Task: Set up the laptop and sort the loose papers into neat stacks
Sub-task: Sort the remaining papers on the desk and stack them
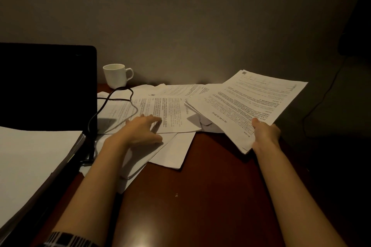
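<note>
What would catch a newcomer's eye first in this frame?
Probably the bundle of printed sheets held up at the right by the right hand, brightest against the dim room. Next, the loose papers spread over the middle of the dark wooden desk, with the left hand reaching onto them. A white mug stands by the wall, beside the open laptop at the left.

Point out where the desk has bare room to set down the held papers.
Bare wood lies between the forearms, near of the loose papers, on the table. The far strip is crowded with sheets, cable and mug; laptop and a stack fill the left.
</note>
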